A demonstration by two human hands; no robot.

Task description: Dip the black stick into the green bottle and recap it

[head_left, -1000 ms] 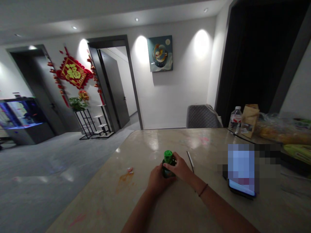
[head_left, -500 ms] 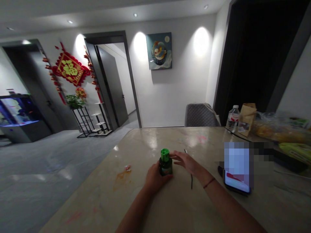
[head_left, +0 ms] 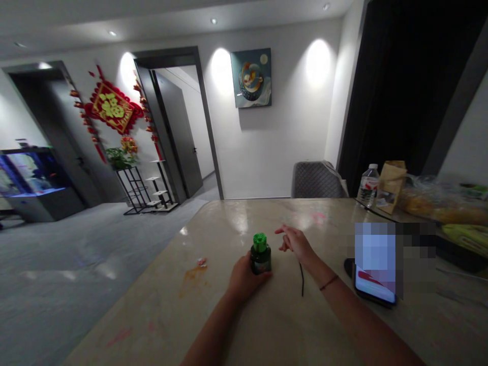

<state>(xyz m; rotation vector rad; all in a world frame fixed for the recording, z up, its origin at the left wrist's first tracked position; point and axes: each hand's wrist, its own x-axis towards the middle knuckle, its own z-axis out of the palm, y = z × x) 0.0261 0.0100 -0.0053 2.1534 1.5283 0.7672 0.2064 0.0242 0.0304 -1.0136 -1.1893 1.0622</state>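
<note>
A small dark glass bottle (head_left: 261,260) with a ribbed green cap (head_left: 260,242) stands upright on the marble table (head_left: 217,226). My left hand (head_left: 247,278) grips the bottle's lower left side. My right hand (head_left: 293,243) hangs just above the tabletop to the right of the cap, apart from the bottle and holding nothing. A thin black cord or stick (head_left: 302,279) lies under my right wrist. The orange stain (head_left: 194,273) and a small scrap (head_left: 202,262) sit left of the bottle.
A smartphone (head_left: 375,290), partly blurred, lies on the table to the right. At the far right stand a water bottle (head_left: 368,186), a paper bag (head_left: 391,186) and a plastic food bag (head_left: 430,201). A grey chair (head_left: 316,180) stands beyond the table's far edge.
My right hand has let go of the bottle and moved up and to the right. My left hand stays on the bottle. The whole view has shifted slightly.
</note>
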